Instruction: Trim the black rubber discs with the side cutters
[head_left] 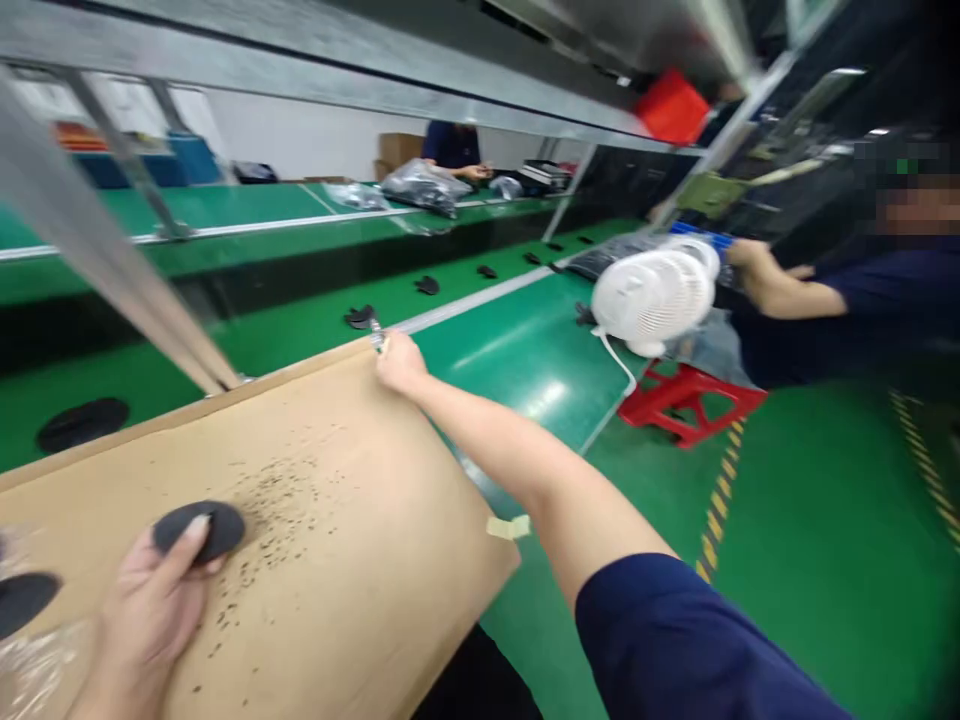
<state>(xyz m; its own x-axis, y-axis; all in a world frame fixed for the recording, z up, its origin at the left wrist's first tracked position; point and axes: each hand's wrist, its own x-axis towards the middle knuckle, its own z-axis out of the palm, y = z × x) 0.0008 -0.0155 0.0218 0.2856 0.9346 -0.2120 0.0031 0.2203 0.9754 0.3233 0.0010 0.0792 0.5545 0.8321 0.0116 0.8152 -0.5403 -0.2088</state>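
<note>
Closest to the lens, low on the left, the left hand (146, 610) lies on the cardboard sheet (322, 520) with its fingers curled round a flat dark oval disc (201, 530) — thumb across the top, the disc pinched rather than lying loose, its long axis running roughly side to side. Just left of that hand, at the frame's edge, another dark disc (26, 600) sits on crinkled clear plastic (30, 670). Out from the fingers, toward the middle of the sheet, a scatter of small black specks (277, 500) dusts the cardboard. Following the sheet across and away, the right arm stretches out long, and the right hand (401, 362) is closed at the far corner of the cardboard, pinching a small shiny tool (377, 335) whose kind I cannot tell. So the held disc stays near the body on the left, while the right hand is well apart from it at the sheet's far edge. Beyond that right hand, a small dark part (360, 318) rests on the green conveyor belt (300, 330), with more dotted along it. Further right stands a white fan (652, 295) above a red stool (686, 400), and a co-worker's forearm (780, 290) reaches in beside it.
</note>
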